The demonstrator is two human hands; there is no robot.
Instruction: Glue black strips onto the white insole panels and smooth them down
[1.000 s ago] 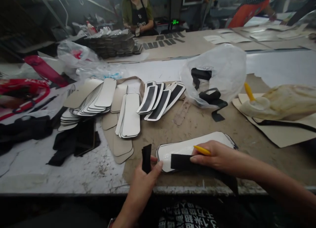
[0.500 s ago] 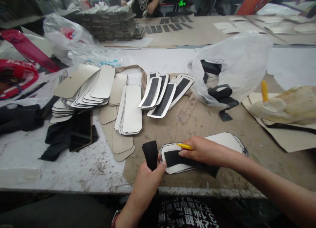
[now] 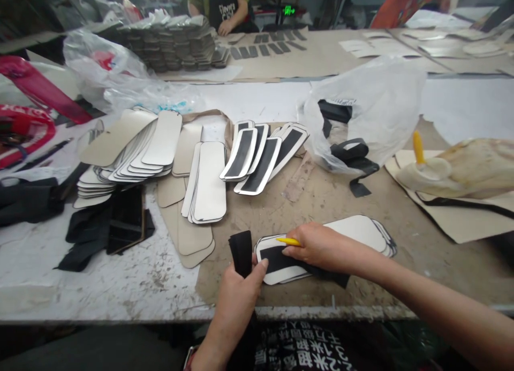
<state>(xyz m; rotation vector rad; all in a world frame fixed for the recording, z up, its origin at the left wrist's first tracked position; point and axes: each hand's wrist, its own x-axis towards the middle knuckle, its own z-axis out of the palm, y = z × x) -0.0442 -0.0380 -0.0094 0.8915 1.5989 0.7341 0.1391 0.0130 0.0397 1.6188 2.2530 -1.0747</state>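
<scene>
My left hand [image 3: 236, 293] grips a bunch of black fabric strips [image 3: 242, 251] upright at the near table edge. My right hand [image 3: 321, 248] holds a thin yellow stick [image 3: 288, 241] and presses a black strip [image 3: 277, 259] flat onto the top white oblong panel [image 3: 353, 229] of a small stack lying before me. The strip's far end is hidden under my hand.
Fanned piles of white panels [image 3: 136, 151] and panels with black strips [image 3: 261, 154] lie beyond. A plastic bag with black strips [image 3: 369, 108] stands at right, a glue container with a yellow brush [image 3: 433, 170] further right. Black fabric [image 3: 108, 229] lies left. A person works across the table.
My right hand has slid left along the black strip on the panel. My left hand has kept its bunch of strips, shifting a little. The camera has tilted slightly.
</scene>
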